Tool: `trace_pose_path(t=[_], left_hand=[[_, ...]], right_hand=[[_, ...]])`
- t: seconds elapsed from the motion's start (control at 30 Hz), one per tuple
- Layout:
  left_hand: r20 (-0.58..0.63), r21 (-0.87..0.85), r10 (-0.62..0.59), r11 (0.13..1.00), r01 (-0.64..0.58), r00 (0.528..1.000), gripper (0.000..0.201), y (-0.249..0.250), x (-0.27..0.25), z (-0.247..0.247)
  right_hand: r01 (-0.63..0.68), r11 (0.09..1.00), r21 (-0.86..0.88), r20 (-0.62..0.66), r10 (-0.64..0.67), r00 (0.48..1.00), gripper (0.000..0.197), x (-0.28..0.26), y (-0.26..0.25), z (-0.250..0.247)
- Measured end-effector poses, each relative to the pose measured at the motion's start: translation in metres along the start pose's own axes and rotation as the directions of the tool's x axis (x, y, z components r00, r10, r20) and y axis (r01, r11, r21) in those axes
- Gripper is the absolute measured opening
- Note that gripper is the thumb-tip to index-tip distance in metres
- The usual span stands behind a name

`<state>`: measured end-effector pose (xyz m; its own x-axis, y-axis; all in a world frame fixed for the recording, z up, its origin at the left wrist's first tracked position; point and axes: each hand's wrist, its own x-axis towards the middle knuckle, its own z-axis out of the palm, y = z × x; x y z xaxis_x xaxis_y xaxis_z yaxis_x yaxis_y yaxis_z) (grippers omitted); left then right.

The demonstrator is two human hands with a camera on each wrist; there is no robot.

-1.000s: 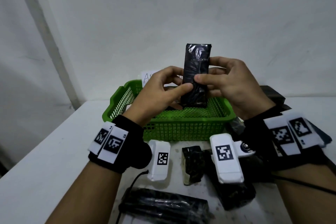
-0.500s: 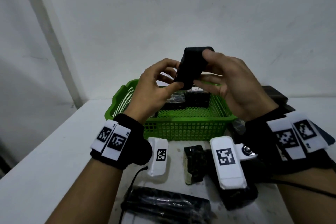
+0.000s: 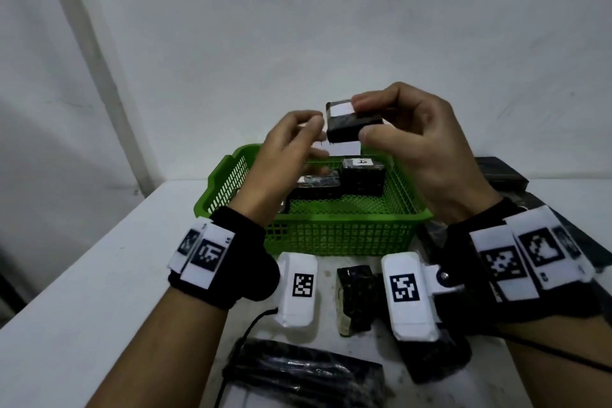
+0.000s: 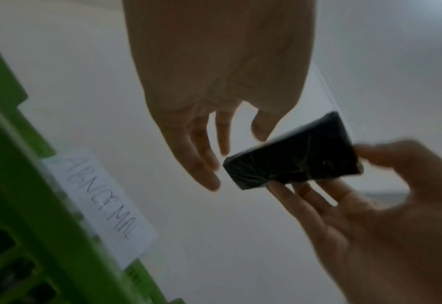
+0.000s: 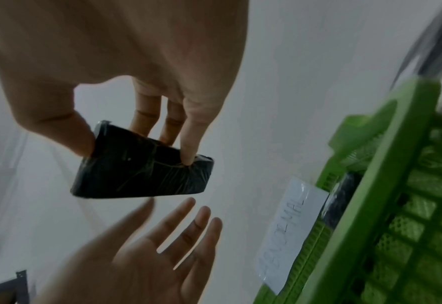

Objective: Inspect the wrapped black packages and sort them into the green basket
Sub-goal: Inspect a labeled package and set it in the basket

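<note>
The right hand is pinching a package in the air above the far end of the basket, thumb under one long side and fingers curled over the other. The left hand is hanging just beside the package's near end, fingers spread and relaxed, gripping nothing (the wrist views are showing a clear gap between them).

How it is likely handling: it is looking like a small stiff block under tight, shiny film. The film is creasing at the fingertip but the block is keeping its shape, so I am judging it rigid and light, since a thumb-and-finger pinch is carrying it. That glossy wrap is probably slippery, so the long edges, across the narrow width, are looking like the safest hold. A white patch is showing on its upper face.

Counting now: one package is in the hand and two are lying in the basket, one with a white label on top, one beside it. On the counter near the body, one small package is sitting between the wrist cameras, a long one is lying at the front, and more dark ones at the right are too hidden to count. There is one basket, with one handwritten paper tag on its far rim
</note>
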<state>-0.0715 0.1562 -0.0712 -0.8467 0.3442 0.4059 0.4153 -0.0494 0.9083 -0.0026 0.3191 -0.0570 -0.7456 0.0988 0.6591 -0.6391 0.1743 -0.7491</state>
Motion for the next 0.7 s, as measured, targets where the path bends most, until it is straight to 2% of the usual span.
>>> trace_pose_path(t=[0.03,0.07,0.13,0.2,0.27,0.33,0.43,0.53,0.63,0.7], left_hand=[[0.059,-0.118,-0.090,0.988,0.096,0.994,0.027,0.003,-0.001,0.000],[0.111,-0.189,-0.129,0.971,0.149,0.985,0.032,0.006,-0.002,0.001],[0.136,-0.206,-0.111,0.969,0.138,0.984,0.032,0.007,-0.003,0.001],[0.105,-0.190,-0.060,0.979,0.079,0.993,0.034,0.004,-0.002,-0.001],[0.087,-0.148,-0.027,0.988,0.039,0.996,0.036,0.002,-0.002,-0.003],[0.106,-0.105,-0.004,0.994,0.015,0.994,0.036,0.001,-0.002,-0.004],[0.154,-0.041,0.017,0.999,-0.011,0.988,0.035,0.002,-0.004,-0.003],[0.187,0.007,0.027,1.000,-0.029,0.982,0.035,0.004,-0.006,-0.001],[0.192,-0.002,0.020,1.000,-0.020,0.981,0.036,0.006,-0.007,0.001],[0.190,-0.011,0.012,1.000,-0.010,0.982,0.034,0.007,-0.008,0.002]], right_hand=[[0.025,0.999,-0.038,0.035,-0.024,0.999,0.019,-0.001,0.000,-0.001],[0.037,0.997,-0.067,0.073,-0.032,0.997,0.021,-0.001,0.001,-0.002],[0.023,0.996,-0.089,0.136,-0.010,0.991,0.024,-0.004,0.003,-0.004],[-0.002,0.992,-0.125,0.148,0.021,0.989,0.034,-0.004,0.005,-0.005],[-0.065,0.980,-0.190,0.050,0.075,0.996,0.049,-0.001,0.007,-0.005],[-0.176,0.966,-0.188,-0.074,0.165,0.984,0.053,0.001,0.009,-0.005],[-0.307,0.948,-0.088,-0.084,0.300,0.950,0.040,0.001,0.012,-0.006],[-0.276,0.953,-0.125,-0.092,0.266,0.960,0.025,0.001,0.012,-0.008],[-0.232,0.959,-0.164,-0.110,0.216,0.970,0.021,0.001,0.009,-0.009],[-0.247,0.961,-0.127,-0.115,0.233,0.966,0.020,0.000,0.007,-0.009]])
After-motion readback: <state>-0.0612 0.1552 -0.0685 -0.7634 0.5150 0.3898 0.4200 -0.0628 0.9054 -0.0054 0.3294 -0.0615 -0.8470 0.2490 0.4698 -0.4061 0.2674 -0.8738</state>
